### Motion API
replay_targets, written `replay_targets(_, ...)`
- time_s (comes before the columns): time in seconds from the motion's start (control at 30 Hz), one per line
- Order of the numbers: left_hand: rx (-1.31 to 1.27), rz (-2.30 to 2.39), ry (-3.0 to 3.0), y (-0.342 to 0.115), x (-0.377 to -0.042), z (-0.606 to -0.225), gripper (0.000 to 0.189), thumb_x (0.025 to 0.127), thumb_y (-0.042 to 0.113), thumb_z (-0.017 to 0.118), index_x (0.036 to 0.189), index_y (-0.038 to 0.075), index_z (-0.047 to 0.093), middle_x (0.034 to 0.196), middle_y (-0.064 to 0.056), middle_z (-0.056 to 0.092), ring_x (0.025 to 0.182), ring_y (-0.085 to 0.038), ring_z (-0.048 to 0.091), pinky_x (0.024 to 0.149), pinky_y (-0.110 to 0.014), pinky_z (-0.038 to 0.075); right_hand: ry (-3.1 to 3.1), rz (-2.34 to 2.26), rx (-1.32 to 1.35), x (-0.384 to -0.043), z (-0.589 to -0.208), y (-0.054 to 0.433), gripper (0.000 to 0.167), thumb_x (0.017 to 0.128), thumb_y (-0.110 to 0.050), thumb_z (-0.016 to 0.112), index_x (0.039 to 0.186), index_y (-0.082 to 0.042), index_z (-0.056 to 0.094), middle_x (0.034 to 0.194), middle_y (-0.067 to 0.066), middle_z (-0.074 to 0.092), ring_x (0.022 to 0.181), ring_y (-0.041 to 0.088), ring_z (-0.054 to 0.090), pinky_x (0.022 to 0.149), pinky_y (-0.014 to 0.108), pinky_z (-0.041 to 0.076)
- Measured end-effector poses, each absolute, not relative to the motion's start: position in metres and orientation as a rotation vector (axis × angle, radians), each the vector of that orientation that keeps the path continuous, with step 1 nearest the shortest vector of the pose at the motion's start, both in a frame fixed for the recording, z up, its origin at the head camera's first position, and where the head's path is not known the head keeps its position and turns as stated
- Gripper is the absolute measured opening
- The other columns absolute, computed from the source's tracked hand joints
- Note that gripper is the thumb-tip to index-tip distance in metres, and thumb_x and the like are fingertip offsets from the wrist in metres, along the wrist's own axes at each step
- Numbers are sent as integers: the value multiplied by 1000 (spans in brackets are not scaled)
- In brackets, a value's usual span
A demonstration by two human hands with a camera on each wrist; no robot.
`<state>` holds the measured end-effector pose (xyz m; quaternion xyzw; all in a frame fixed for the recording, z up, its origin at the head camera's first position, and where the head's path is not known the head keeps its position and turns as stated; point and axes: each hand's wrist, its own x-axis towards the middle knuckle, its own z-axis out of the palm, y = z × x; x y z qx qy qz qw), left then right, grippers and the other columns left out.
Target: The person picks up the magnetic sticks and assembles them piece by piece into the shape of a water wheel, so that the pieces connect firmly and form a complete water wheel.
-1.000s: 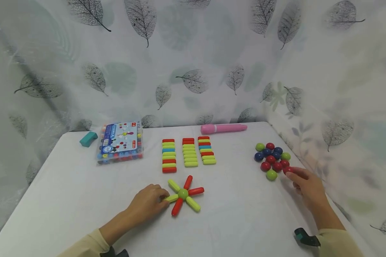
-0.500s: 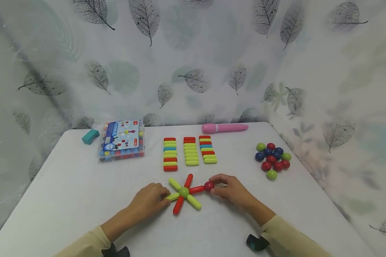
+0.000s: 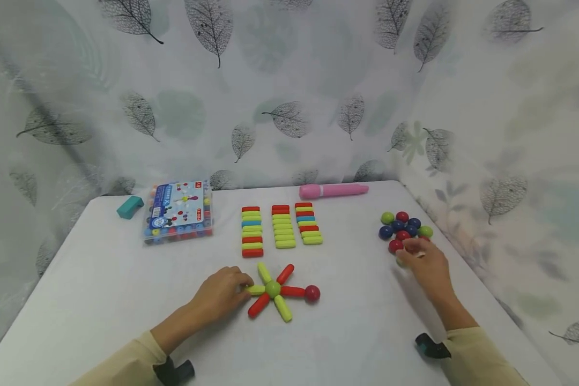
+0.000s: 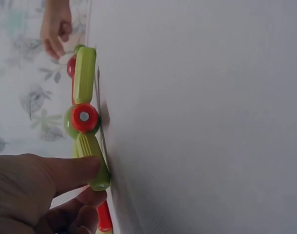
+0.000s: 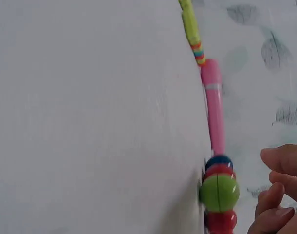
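Note:
On the table, red and yellow-green rods radiate from a green ball (image 3: 272,289) like a star. One red rod (image 3: 291,291) carries a red ball (image 3: 312,294) at its outer end. My left hand (image 3: 220,294) pinches a yellow-green rod (image 4: 96,170) of the star between thumb and fingers, as the left wrist view shows. Over at the right, my right hand (image 3: 431,271) hovers by a cluster of red, blue and green balls. Its thumb and fingers stand apart with nothing between them, close to a green ball (image 5: 219,193), which the hand partly covers in the head view.
Three columns of coloured rods (image 3: 283,228) lie behind the star. A clear box of beads (image 3: 178,212) and a teal block (image 3: 130,207) sit at the back left. Along the back edge lies a pink stick-shaped object (image 3: 335,191). Leaf-patterned curtains (image 3: 289,107) surround the white table (image 3: 357,332).
My right hand brought a red ball from the cluster to the star's red rod, let it go there, and moved back to the cluster. The star has turned slightly clockwise in my left hand.

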<state>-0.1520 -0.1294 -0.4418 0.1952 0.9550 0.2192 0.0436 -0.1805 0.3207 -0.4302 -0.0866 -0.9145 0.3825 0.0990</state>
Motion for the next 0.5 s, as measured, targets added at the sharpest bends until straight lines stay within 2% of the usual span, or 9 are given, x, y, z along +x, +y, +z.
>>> replay_targets(0.13, 575, 674, 2927, -133, -156, -442, 23, 81, 14, 86, 103, 16, 80, 90, 7, 68, 88, -11, 60, 80, -30, 57, -2873, 997, -299, -182, -437, 345, 50, 97, -29, 68, 135, 3, 59, 131, 28, 58, 122, 46, 51, 92, 56, 48)
replay_targets(0.2, 569, 676, 2928, -134, -157, -443, 23, 81, 12, 86, 103, 16, 80, 91, 6, 68, 89, -12, 61, 80, -31, 57, -2945, 983, -294, -182, -441, 349, 53, 96, -30, 68, 136, 3, 57, 133, 31, 57, 124, 50, 50, 95, 62, 47)
replay_targets(0.37, 517, 722, 2957, -137, -153, -442, 26, 83, 15, 85, 108, 17, 77, 95, 6, 67, 93, -12, 62, 83, -33, 59, -2985, 972, -273, -184, -446, 347, 51, 95, -26, 69, 133, 4, 55, 131, 32, 58, 120, 49, 53, 94, 61, 49)
replay_targets(0.5, 485, 782, 2935, -136, -143, -438, 22, 86, 22, 82, 106, 19, 75, 91, 8, 64, 87, -9, 60, 77, -30, 57, -2986, 1017, -248, -185, -445, 338, 50, 94, -27, 70, 132, 3, 55, 131, 29, 58, 116, 43, 55, 89, 52, 54)
